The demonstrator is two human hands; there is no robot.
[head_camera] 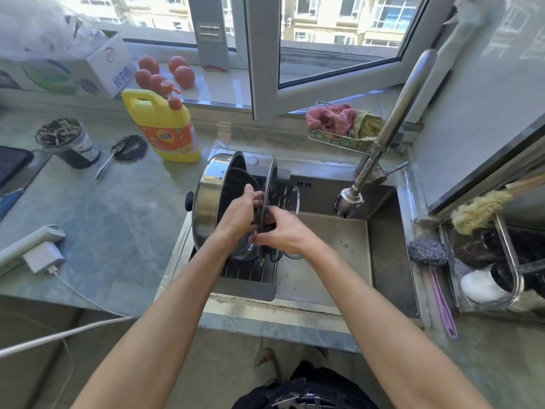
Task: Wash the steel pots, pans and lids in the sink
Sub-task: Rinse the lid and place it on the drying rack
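- Grey-green stone countertop (118, 208): runs under a window; a rectangular stainless-steel sink (383, 231) is set into it.
- Slatted metal drying rack (247, 273): spans the left part of the sink and carries the washed ware.
- Large domed steel lid with a black knob (206, 208): stands on edge at the rack's left end, with a dark pan nested in its hollow.
- Left hand (239, 216): arm extended over the sink edge, fingers curled round the rim of a thin round steel lid (269, 187) standing upright in the rack.
- Right hand (283, 234): meets the left hand at the same lid, fingers gripping its lower edge.
- Glass lid with a steel rim (290, 199): upright just behind the held lid.
- Spring-neck steel tap (383, 143): hangs over the basin.
- Yellow detergent bottle with an orange pump (165, 125): stands on the counter, left of the sink.
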